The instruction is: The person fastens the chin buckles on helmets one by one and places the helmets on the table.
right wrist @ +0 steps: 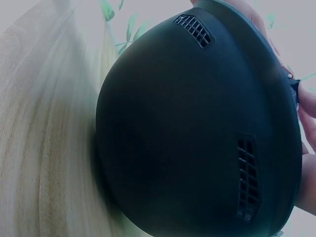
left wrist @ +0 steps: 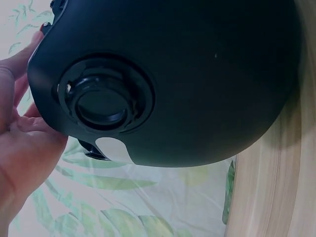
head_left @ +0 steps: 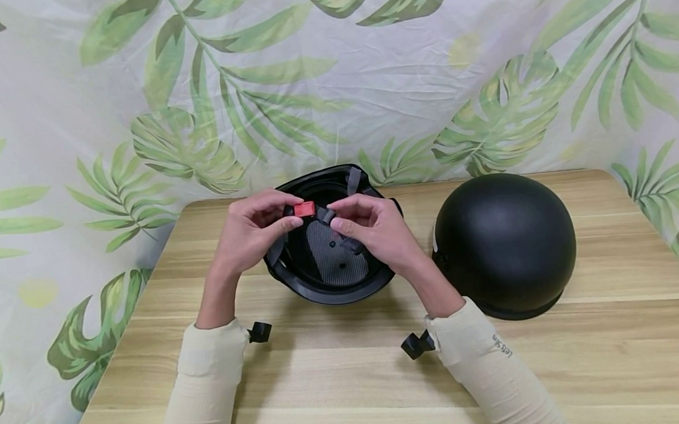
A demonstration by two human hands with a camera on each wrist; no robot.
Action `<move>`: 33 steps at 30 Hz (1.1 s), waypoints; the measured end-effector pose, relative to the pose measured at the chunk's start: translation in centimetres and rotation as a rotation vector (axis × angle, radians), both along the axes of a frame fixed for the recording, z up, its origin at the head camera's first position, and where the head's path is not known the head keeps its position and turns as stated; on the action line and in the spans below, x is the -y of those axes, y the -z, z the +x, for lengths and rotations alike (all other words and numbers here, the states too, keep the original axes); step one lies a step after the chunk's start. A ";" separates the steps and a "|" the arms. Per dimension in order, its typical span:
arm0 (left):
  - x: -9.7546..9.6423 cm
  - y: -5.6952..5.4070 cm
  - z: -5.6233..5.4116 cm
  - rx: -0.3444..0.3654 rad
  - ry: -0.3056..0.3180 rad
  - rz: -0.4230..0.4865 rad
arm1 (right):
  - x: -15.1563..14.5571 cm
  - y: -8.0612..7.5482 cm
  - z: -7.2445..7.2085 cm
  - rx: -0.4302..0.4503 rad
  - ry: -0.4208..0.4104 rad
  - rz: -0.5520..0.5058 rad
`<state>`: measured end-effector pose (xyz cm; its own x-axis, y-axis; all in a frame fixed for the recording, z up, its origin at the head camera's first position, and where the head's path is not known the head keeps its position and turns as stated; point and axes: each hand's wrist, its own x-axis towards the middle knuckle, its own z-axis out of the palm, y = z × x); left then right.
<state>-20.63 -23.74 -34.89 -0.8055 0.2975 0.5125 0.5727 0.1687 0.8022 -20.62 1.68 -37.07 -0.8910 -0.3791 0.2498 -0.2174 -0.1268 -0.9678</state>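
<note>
A black helmet (head_left: 344,289) lies upside down on the table, its padded inside facing up. Above its opening my left hand (head_left: 253,230) pinches the red buckle (head_left: 304,209) of the chin strap between thumb and fingers. On the other side of the buckle, my right hand (head_left: 378,229) pinches the dark grey strap (head_left: 325,215). The left wrist view shows the outer shell (left wrist: 207,98) with a round knob (left wrist: 103,101), the left hand at its rim. In the right wrist view the shell (right wrist: 187,118) has grid vents (right wrist: 248,177), and the right hand is partly hidden behind it.
A second black helmet (head_left: 505,247) sits dome up on the wooden table (head_left: 338,374), right of the first and close to the right forearm. Behind the table hangs a leaf-patterned cloth (head_left: 390,92). Black camera mounts (head_left: 418,345) stick out from both cream sleeves.
</note>
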 end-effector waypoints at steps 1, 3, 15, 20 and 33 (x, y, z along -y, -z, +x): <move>0.0 0.0 0.0 -0.004 0.007 0.003 | 0.0 0.0 0.0 0.006 -0.001 -0.001; 0.0 0.0 0.0 -0.013 0.013 -0.007 | 0.0 0.0 0.0 0.021 0.000 -0.007; 0.4 -0.4 0.5 0.013 0.012 -0.112 | -0.4 0.2 -0.2 0.049 -0.039 -0.034; 0.3 -0.5 0.5 0.020 0.025 -0.125 | -0.3 0.2 -0.2 0.040 -0.037 -0.050; -0.5 -0.2 0.4 0.013 0.013 -0.104 | 0.1 0.5 -0.2 0.072 0.034 -0.071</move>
<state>-20.19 -23.28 -34.73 -0.8074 0.3593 0.4681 0.5654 0.2442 0.7879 -20.80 1.56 -37.53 -0.9196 -0.3322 0.2097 -0.1528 -0.1893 -0.9700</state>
